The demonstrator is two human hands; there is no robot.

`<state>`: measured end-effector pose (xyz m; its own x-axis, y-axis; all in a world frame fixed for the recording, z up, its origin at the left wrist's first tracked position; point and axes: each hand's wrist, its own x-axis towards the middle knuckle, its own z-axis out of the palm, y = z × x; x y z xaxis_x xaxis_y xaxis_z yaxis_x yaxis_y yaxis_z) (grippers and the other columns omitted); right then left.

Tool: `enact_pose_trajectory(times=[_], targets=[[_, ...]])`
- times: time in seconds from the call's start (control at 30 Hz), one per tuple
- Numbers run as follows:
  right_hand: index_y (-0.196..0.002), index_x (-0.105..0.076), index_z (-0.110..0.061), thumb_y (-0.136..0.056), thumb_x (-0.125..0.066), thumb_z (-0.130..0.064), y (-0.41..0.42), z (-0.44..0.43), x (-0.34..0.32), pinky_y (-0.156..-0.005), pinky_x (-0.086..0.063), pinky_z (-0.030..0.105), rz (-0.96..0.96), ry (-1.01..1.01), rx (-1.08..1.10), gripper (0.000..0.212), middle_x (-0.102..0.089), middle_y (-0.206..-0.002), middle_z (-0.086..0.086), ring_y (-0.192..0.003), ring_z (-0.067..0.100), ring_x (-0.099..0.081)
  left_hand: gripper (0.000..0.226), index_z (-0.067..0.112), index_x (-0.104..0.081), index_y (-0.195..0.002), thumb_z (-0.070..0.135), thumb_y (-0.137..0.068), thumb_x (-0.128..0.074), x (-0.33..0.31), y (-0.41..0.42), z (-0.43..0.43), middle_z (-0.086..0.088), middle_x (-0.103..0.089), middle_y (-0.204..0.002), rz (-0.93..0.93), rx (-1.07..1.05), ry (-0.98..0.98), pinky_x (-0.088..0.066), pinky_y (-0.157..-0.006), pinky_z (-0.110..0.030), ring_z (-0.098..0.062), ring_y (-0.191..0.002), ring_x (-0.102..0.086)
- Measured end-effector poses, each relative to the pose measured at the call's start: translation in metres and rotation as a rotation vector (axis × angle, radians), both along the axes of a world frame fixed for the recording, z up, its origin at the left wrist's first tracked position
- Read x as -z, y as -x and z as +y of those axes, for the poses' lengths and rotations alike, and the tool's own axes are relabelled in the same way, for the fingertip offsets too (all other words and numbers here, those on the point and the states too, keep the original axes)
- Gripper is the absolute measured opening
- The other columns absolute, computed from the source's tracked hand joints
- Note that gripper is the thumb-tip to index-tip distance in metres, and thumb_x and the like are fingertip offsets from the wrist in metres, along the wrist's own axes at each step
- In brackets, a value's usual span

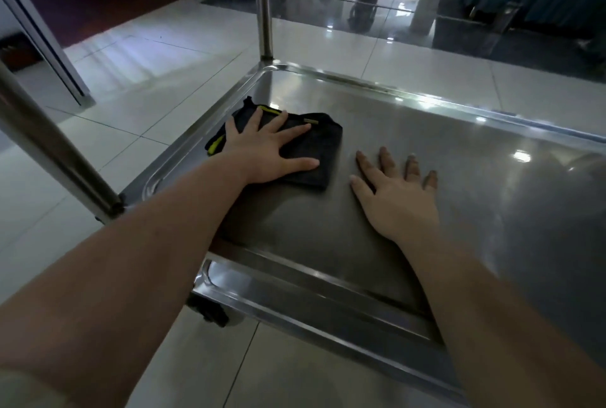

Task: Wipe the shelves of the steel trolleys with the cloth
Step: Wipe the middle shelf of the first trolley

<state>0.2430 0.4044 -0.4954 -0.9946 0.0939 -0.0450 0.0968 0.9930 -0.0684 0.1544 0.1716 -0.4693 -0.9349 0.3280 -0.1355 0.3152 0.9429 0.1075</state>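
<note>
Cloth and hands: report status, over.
Left hand flat, pressing cloth onto shelf near left rim. Right hand flat on bare steel beside it. Corner post stands beyond cloth.

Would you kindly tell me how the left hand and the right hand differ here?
The left hand presses flat on the dark cloth; the right hand rests on the bare shelf, apart from the cloth. The left hand reaches farther in than the right hand. Both are open, fingers spread, palms down.
</note>
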Motion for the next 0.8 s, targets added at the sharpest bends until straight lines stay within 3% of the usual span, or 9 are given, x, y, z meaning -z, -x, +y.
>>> enact_pose_trajectory(times=[0.23, 0.43, 0.67, 0.8], targets=[[-0.149, 0.004, -0.053, -0.092, -0.006, -0.070, 0.005, -0.002, 0.003, -0.115, 0.003, 0.063, 0.042, -0.014, 0.015, 0.060, 0.002, -0.164, -0.010, -0.149, 0.037, 0.003, 0.081, 0.053, -0.006, -0.150, 0.089, -0.079, -0.022, -0.009, 0.048, 0.058, 0.000, 0.005, -0.165, -0.009, -0.118, 0.087, 0.010, -0.107, -0.075, -0.042, -0.148, 0.012], [-0.149, 0.003, -0.054, -0.091, -0.007, -0.071, 0.005, -0.001, 0.000, -0.115, 0.003, 0.062, 0.021, 0.009, 0.017, 0.061, 0.003, -0.164, -0.012, -0.150, 0.035, 0.004, 0.069, 0.068, 0.009, -0.140, 0.090, -0.077, -0.005, -0.007, 0.020, 0.057, -0.004, 0.014, -0.164, -0.032, -0.089, 0.099, 0.014, -0.102, -0.078, -0.047, -0.145, 0.018], [-0.149, 0.004, -0.052, -0.096, -0.008, -0.065, 0.003, 0.000, -0.007, -0.116, 0.004, 0.062, -0.008, 0.050, 0.004, 0.057, 0.006, -0.164, -0.012, -0.150, 0.034, 0.007, 0.069, 0.077, 0.022, -0.127, 0.098, -0.063, 0.006, 0.007, -0.097, -0.027, 0.003, 0.024, -0.161, -0.025, 0.075, 0.031, 0.016, -0.102, -0.077, -0.044, -0.143, 0.024], [-0.149, 0.008, -0.052, -0.095, -0.006, -0.066, 0.000, -0.001, -0.005, -0.116, 0.006, 0.061, -0.009, 0.030, 0.004, 0.058, 0.009, -0.164, -0.011, -0.149, 0.036, 0.009, 0.071, 0.079, 0.020, -0.125, 0.100, -0.060, 0.004, 0.006, -0.078, -0.024, 0.003, 0.024, -0.161, -0.041, 0.051, 0.022, 0.019, -0.100, -0.077, -0.045, -0.143, 0.025]])
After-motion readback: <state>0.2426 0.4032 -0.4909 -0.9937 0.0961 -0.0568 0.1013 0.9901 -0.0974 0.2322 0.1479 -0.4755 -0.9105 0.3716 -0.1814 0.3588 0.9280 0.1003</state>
